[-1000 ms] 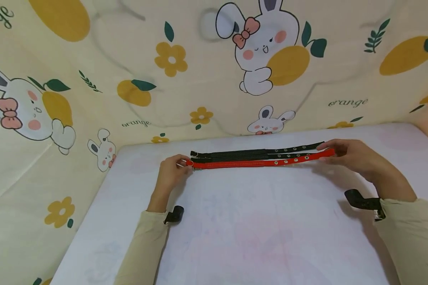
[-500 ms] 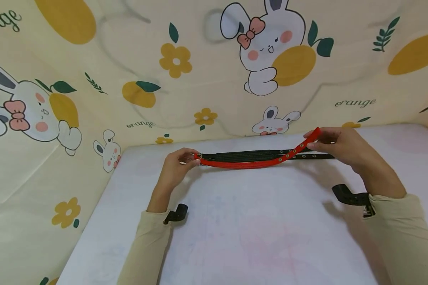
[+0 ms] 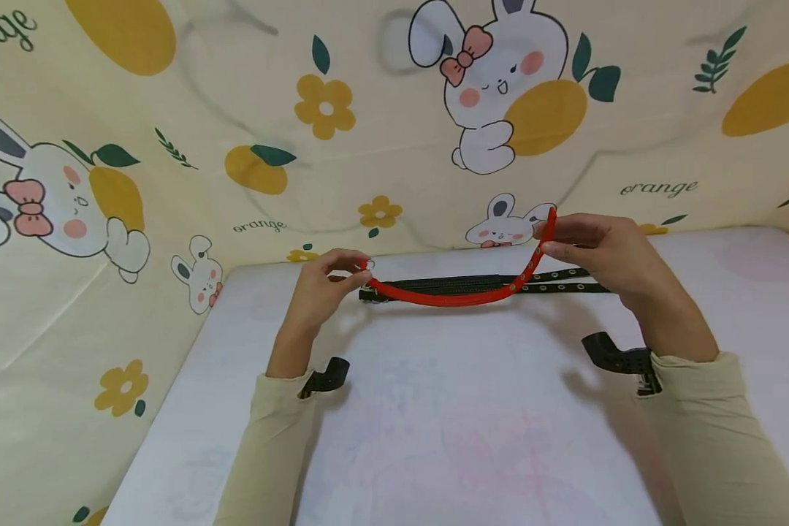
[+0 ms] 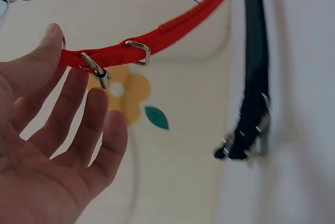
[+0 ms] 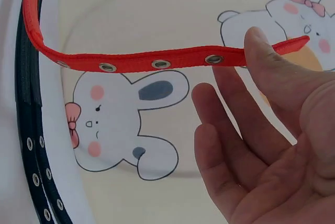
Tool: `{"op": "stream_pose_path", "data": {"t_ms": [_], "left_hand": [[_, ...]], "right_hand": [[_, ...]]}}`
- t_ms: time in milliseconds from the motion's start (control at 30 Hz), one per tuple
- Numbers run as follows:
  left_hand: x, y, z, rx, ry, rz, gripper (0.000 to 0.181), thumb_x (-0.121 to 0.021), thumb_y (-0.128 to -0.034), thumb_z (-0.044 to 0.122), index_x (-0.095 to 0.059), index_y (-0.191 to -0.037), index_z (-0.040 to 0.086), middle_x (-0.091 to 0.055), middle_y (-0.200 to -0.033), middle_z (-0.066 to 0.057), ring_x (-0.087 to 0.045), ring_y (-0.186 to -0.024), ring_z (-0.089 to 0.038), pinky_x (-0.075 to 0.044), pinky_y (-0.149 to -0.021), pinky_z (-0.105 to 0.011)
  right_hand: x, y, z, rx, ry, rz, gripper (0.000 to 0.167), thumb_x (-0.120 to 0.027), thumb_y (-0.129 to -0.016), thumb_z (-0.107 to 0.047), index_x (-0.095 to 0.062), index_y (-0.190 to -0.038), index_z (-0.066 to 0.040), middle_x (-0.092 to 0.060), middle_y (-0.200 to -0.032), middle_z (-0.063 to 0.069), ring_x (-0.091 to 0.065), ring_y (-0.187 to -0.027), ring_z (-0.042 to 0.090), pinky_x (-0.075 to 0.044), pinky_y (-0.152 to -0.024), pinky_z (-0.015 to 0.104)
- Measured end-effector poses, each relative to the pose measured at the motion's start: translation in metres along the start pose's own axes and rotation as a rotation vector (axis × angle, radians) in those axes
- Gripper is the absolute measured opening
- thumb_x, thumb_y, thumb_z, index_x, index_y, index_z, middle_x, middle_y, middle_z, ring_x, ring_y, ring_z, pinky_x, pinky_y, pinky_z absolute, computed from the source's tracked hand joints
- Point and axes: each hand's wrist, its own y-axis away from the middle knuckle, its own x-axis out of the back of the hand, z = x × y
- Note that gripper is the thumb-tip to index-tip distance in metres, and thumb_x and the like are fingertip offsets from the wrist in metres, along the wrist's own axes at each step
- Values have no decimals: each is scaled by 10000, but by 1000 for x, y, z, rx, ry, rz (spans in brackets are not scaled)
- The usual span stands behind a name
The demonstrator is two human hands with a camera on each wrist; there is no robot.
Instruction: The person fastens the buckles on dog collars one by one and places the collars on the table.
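Observation:
A red pet collar point(image 3: 454, 299) sags in a curve between both hands, its ends raised off the table. My left hand point(image 3: 325, 288) pinches the buckle end between thumb and fingers; the left wrist view shows the metal buckle point(image 4: 97, 70) and a metal loop point(image 4: 140, 51) beside the fingertips. My right hand point(image 3: 598, 252) pinches the other end near its pointed tip, and several metal eyelets point(image 5: 160, 64) run along that part. Behind the red collar lie black collars point(image 3: 565, 288) side by side on the table, buckles to the left and eyelets to the right.
The white tabletop point(image 3: 434, 409) stretches from the collars toward me. At its back edge rises a cream cloth point(image 3: 381, 161) printed with rabbits, oranges and flowers. Black camera mounts point(image 3: 325, 376) sit on both wrists.
Both hands have lifted the red collar from beside the black ones. The right hand has moved up and left, so the collar bends into a curve. The black collars stay on the table.

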Motion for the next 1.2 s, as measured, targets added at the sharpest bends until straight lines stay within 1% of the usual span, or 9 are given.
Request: {"op": "stream_pose_path", "data": {"t_ms": [133,267,367,500,633,733,833,967,1200], "left_hand": [[-3,1,8,-5,56,0,245,-755,-885,121,-717,-1126,107,-710,-1081,-69,-636,-1040,-160,-525,-912,-308],[-10,1,11,-7,143,18,243,-754,-877,80,-721,-1117,60,-719,-996,12,-650,-972,-143,-546,-859,-250],[-17,0,11,-20,215,24,240,-753,-871,58,-723,-1106,19,-716,-926,84,-650,-920,-129,-546,-815,-229],[-27,-1,11,-54,282,6,241,-741,-872,28,-713,-1104,-31,-721,-890,136,-656,-887,-97,-536,-797,-227],[-35,-2,11,-69,338,-3,245,-727,-872,-10,-701,-1108,-66,-732,-881,151,-666,-879,-77,-544,-835,-240],[-37,-1,13,-67,363,5,250,-727,-871,-10,-699,-1111,-74,-736,-877,151,-667,-890,-81,-549,-862,-246],[-38,-1,15,-65,366,7,261,-733,-875,20,-702,-1120,-64,-734,-891,145,-661,-912,-96,-549,-874,-251],[-37,0,19,-78,362,2,276,-739,-882,59,-703,-1135,-45,-726,-912,132,-652,-930,-117,-544,-868,-251],[-39,4,26,-128,405,-8,277,-734,-878,37,-692,-1133,-63,-723,-927,103,-648,-924,-131,-562,-790,-218]], "right_hand": [[-5,1,-4,16,-2,-1,532,-697,-918,-392,-599,-1366,-122,-650,-1058,-316,-587,-1002,-100,-447,-868,92],[-11,1,-8,22,-10,-11,528,-711,-913,-371,-605,-1362,-115,-676,-1055,-263,-601,-977,-91,-472,-828,75],[-17,0,-12,35,-19,-26,501,-730,-905,-333,-623,-1343,-114,-703,-1084,-173,-621,-955,-78,-496,-812,83],[-27,-2,-16,63,-8,-42,454,-746,-896,-299,-640,-1295,-110,-725,-1078,-46,-641,-921,-54,-510,-798,107],[-35,-4,-20,73,-5,-57,387,-745,-900,-270,-640,-1233,-104,-725,-1077,45,-657,-921,18,-526,-796,148],[-40,-3,-23,91,-21,-66,356,-737,-908,-242,-643,-1216,-91,-721,-1084,76,-667,-915,43,-540,-798,168],[-44,-3,-25,112,-53,-73,324,-732,-912,-210,-660,-1204,-90,-726,-1052,59,-682,-897,56,-557,-801,198],[-49,-1,-29,120,-85,-80,288,-727,-915,-197,-688,-1193,-131,-729,-1026,5,-693,-916,87,-570,-821,247],[-56,2,-34,148,-131,-70,278,-738,-905,-173,-705,-1176,-115,-725,-983,-45,-690,-906,121,-564,-785,223]]}}
